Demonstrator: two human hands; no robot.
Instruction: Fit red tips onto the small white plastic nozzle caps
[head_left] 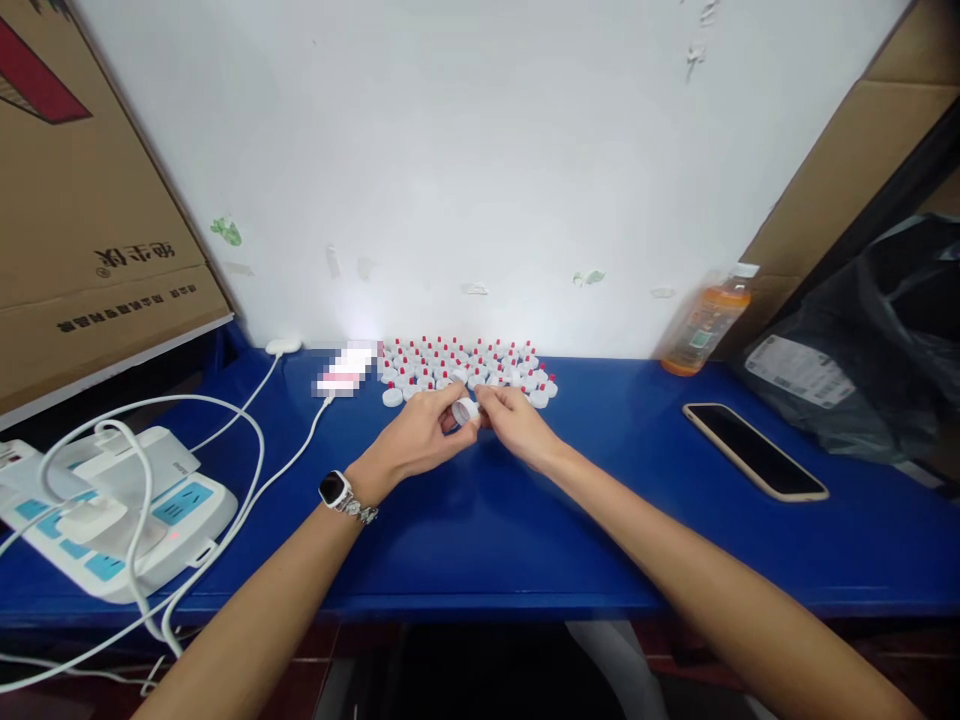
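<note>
A white cap is pinched between the left hand and right hand. More caps are gathered along the bench's back edge.

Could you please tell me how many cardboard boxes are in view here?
2: one box leans against the wall at far left, above the power strip; the other box leans at upper right, behind the bottle. Both are cut off by the frame.

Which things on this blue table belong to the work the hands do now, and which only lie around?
In use:
- white cap, held between left hand and right hand
- cluster of white caps with red tips

Lying about:
- phone
- orange bottle
- power strip and white cables
- cardboard box
- black bag
</note>
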